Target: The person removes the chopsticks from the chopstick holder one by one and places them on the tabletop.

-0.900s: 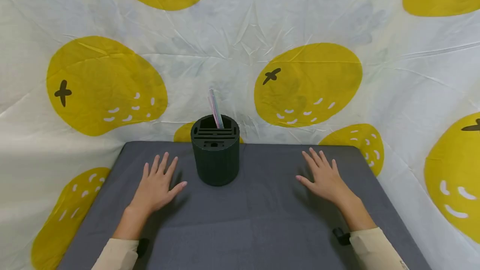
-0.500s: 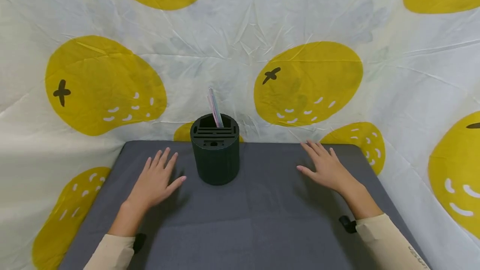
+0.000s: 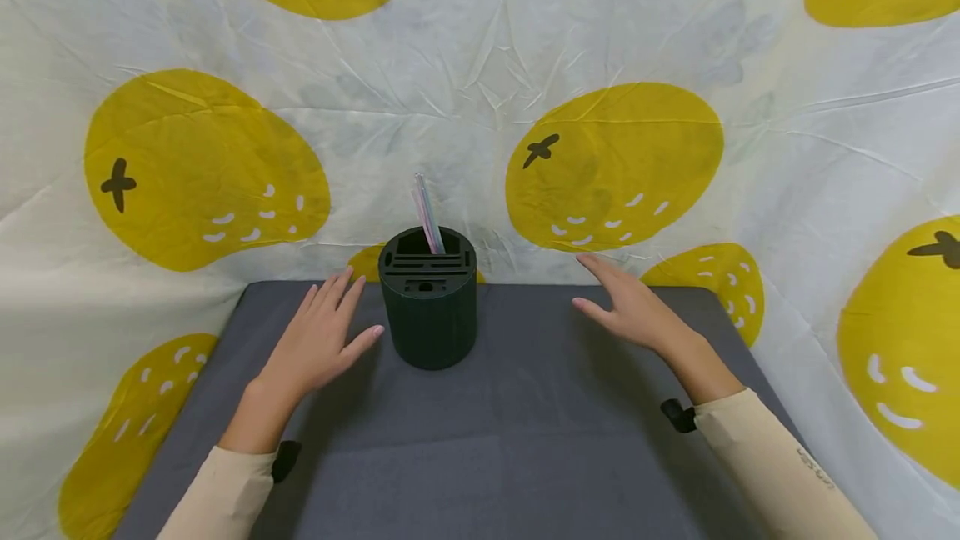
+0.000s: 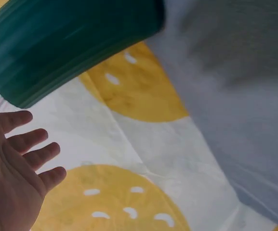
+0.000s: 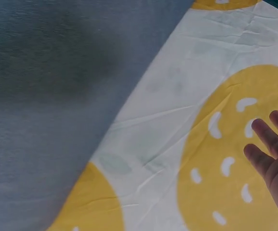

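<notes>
A dark green round desk organizer (image 3: 429, 323) stands upright toward the back of the table, its top divided into a large opening, several slots and a small hole. Thin translucent pinkish sticks (image 3: 427, 215) rise from the large opening. Just left of the organizer, my left hand (image 3: 318, 344) hovers with fingers extended and thumb pointing at its side. In the left wrist view the organizer's green wall (image 4: 71, 48) lies close beyond those fingertips. My right hand (image 3: 633, 307) is held over the table's right side, fingers straight, thumb spread, holding nothing and well apart from the organizer.
A dark grey cloth covers the table (image 3: 480, 473), whose back edge meets a white curtain (image 3: 480, 48) printed with large yellow fruit. Black wrist cameras (image 3: 678, 415) sit at both cuffs of the beige sleeves (image 3: 765, 457).
My left hand has moved forward and right, nearer the organizer. My right hand has risen forward and turned inward, so its fingers now overlap edge-on. The organizer has stayed in place.
</notes>
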`<control>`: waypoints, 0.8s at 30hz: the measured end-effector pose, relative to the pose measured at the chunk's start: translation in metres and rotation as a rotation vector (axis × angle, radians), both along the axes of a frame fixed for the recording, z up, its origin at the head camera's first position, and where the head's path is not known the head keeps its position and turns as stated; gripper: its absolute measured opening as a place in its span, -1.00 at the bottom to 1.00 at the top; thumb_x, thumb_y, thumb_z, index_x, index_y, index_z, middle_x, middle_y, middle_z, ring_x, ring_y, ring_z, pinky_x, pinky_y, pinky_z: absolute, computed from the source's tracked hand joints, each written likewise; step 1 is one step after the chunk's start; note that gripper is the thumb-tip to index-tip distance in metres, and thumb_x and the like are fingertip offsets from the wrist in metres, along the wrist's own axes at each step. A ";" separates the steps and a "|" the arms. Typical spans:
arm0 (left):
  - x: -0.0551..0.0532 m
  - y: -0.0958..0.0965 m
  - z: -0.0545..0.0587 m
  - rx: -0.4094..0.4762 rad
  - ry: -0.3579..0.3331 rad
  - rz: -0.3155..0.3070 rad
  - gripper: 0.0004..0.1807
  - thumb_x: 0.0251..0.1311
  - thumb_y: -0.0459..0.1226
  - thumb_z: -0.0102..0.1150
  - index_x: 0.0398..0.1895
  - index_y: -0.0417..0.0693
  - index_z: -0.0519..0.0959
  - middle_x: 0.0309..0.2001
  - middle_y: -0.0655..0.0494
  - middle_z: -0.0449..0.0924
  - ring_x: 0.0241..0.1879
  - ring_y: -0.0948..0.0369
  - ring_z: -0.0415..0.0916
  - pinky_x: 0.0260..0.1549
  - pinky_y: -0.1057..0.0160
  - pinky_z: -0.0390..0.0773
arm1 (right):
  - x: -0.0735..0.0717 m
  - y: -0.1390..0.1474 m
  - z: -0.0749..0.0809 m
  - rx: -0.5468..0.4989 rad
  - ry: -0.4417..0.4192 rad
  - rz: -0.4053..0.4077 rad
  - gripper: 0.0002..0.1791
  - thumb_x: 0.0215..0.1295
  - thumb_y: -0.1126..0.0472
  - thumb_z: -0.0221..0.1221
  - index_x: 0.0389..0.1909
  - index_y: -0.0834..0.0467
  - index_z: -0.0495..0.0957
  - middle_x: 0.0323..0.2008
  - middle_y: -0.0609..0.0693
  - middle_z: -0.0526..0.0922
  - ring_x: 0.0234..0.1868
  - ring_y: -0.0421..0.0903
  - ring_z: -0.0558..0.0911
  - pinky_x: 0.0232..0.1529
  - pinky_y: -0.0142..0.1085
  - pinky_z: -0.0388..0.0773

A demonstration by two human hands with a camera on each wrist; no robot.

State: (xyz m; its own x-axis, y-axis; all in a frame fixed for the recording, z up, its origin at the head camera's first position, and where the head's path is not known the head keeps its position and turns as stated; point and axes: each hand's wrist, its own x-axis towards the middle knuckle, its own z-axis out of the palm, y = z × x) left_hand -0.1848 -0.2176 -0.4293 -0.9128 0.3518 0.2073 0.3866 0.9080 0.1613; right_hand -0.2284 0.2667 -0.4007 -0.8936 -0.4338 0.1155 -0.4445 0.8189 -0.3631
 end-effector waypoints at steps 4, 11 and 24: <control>-0.004 0.007 0.011 0.050 -0.001 -0.012 -0.04 0.47 0.24 0.00 0.65 -0.23 0.06 0.66 -0.24 -0.10 0.61 -0.24 -0.07 0.51 -0.36 -0.01 | -0.011 -0.008 0.010 -0.013 -0.034 0.011 -0.10 0.49 -0.18 0.17 0.65 0.15 0.06 0.61 0.22 0.15 0.59 0.28 0.17 0.52 0.28 0.11; -0.016 0.020 0.024 0.080 -0.004 -0.004 -0.02 0.48 0.28 -0.09 0.66 -0.23 0.02 0.67 -0.21 -0.14 0.64 -0.21 -0.16 0.51 -0.38 -0.05 | -0.033 -0.022 0.022 -0.036 -0.055 0.053 -0.13 0.51 -0.20 0.14 0.66 0.04 0.07 0.62 0.14 0.16 0.61 0.21 0.17 0.55 0.25 0.10; -0.040 0.045 0.038 0.111 -0.111 0.032 0.14 0.41 0.46 -0.33 0.69 -0.21 -0.18 0.69 -0.15 -0.38 0.67 -0.17 -0.36 0.55 -0.34 -0.21 | -0.067 -0.067 0.038 -0.231 -0.138 0.075 -0.22 0.53 -0.16 0.14 0.61 0.09 0.19 0.52 0.01 0.37 0.49 0.08 0.41 0.48 0.12 0.32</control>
